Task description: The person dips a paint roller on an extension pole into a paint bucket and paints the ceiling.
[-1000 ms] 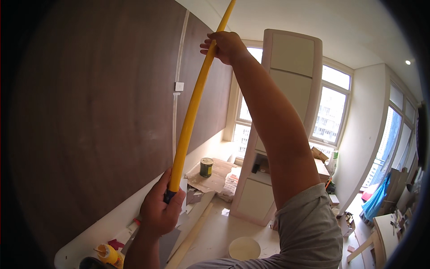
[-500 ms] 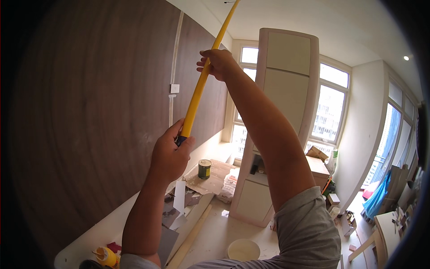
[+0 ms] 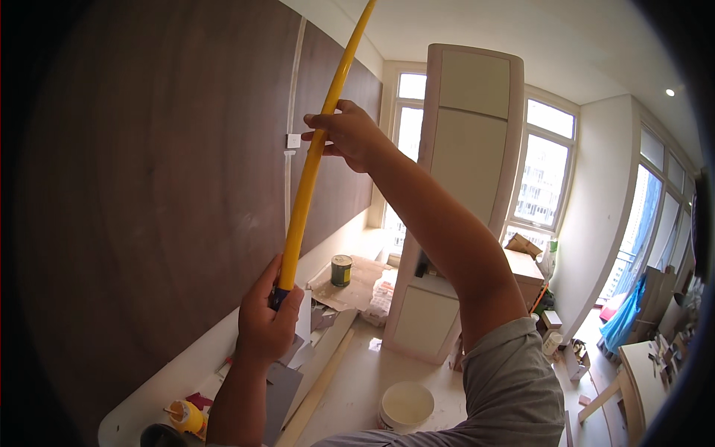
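Note:
A long yellow pole [image 3: 304,197] with a dark blue lower end slants up in front of me, and its top runs out of the picture. Low down, my left hand [image 3: 266,325] is wrapped round the dark end. Higher up, my right hand [image 3: 351,135] holds the yellow shaft between thumb and fingers, with some fingertips showing past its left side. Behind the pole is a brown wood-look wall panel [image 3: 179,149] with a pale vertical strip and a white switch plate [image 3: 293,141].
A tall pale cabinet [image 3: 469,160] stands ahead. Below are a white bucket [image 3: 407,406], a green can [image 3: 341,270], a yellow container [image 3: 185,416] and grey board offcuts [image 3: 283,391]. At the right are a wooden table [image 3: 642,365] and a blue cloth or bag [image 3: 624,322].
Both hands and the pole have come down and slightly left. The pole's upper tip has left the picture. Both hands keep hold of it.

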Demonstrator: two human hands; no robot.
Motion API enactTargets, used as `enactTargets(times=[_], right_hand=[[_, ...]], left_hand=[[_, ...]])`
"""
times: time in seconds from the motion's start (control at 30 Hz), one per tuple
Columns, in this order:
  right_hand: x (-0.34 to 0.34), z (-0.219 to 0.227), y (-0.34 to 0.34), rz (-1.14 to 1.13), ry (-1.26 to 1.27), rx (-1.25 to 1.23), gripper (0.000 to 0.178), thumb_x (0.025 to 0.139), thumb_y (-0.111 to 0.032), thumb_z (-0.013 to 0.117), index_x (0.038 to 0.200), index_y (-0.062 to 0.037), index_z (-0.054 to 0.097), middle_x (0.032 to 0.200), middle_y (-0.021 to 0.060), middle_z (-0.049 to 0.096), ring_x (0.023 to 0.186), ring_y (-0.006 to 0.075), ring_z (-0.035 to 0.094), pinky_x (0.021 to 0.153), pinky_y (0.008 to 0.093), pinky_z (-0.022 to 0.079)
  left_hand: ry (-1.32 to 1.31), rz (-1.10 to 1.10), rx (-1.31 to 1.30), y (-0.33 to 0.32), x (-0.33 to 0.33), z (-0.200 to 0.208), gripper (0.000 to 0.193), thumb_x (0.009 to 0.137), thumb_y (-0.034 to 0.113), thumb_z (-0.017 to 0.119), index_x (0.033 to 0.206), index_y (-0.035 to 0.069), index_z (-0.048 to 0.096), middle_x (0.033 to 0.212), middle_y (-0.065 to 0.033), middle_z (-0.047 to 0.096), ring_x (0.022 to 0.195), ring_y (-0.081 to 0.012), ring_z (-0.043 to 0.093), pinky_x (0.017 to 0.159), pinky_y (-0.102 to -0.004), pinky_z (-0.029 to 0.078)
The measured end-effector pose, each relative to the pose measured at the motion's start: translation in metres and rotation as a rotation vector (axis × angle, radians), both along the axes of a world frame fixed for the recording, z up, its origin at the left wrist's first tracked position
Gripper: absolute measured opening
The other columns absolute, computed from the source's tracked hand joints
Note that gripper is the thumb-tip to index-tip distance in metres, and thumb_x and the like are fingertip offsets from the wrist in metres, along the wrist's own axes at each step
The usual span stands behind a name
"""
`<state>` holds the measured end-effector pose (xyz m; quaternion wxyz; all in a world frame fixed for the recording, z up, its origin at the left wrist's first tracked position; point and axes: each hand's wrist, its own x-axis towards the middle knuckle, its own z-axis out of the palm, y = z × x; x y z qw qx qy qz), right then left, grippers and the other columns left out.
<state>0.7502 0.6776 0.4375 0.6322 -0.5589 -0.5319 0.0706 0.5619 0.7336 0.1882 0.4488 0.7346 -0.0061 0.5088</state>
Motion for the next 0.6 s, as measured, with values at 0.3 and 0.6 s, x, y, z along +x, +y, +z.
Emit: enactTargets(times=[0.3, 0.6], right_hand=[[-0.088, -0.027, -0.027, 0.037, -0.095, -0.071, 0.086, 0.093, -0.015, 0.076, 0.153, 0.0095, 0.019, 0.123, 0.0222, 0.061, 0.109, 0.0293, 0.070, 0.096, 0.0436, 0.058], [-0.137, -0.048, -0.052, 0.128, -0.148, -0.023, 0.088, 0.094, -0.017, 0.076, 0.153, 0.0098, 0.017, 0.127, 0.0236, 0.058, 0.109, 0.0308, 0.070, 0.094, 0.0431, 0.061]], left_hand=[[-0.050, 0.002, 0.014, -0.015, -0.084, -0.042, 0.058, 0.098, 0.004, 0.062, 0.153, -0.001, 0.044, 0.089, -0.0007, 0.061, 0.061, -0.0016, 0.052, 0.055, -0.0177, 0.047], [-0.023, -0.004, -0.043, -0.042, -0.147, -0.050, 0.058, 0.095, 0.004, 0.064, 0.149, -0.008, 0.046, 0.093, -0.0050, 0.064, 0.071, -0.0049, 0.056, 0.066, -0.0209, 0.049]])
